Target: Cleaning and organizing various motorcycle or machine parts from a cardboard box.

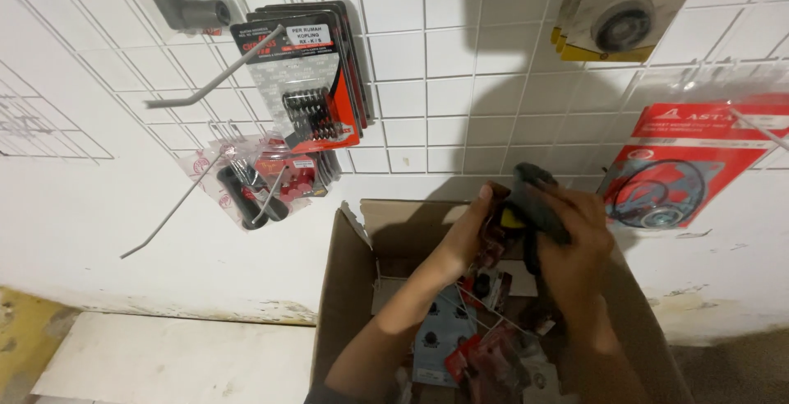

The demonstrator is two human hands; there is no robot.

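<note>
While both hands meet over the open cardboard box (349, 289), left hand (467, 235) pinching a red packet (496, 235), right hand (575, 244) wrapped round what seems a black rubber part (534, 198), packaged spares (460, 338) below

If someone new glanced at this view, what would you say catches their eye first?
Both hands, left hand and right hand, meet mid-frame over an open cardboard box, holding a dark packaged part between them. Inside the box lies a jumble of small red-and-black packets. On the white wire grid behind hang carded spare parts, notably a spring pack at upper left and a red gasket pack at right.
</note>
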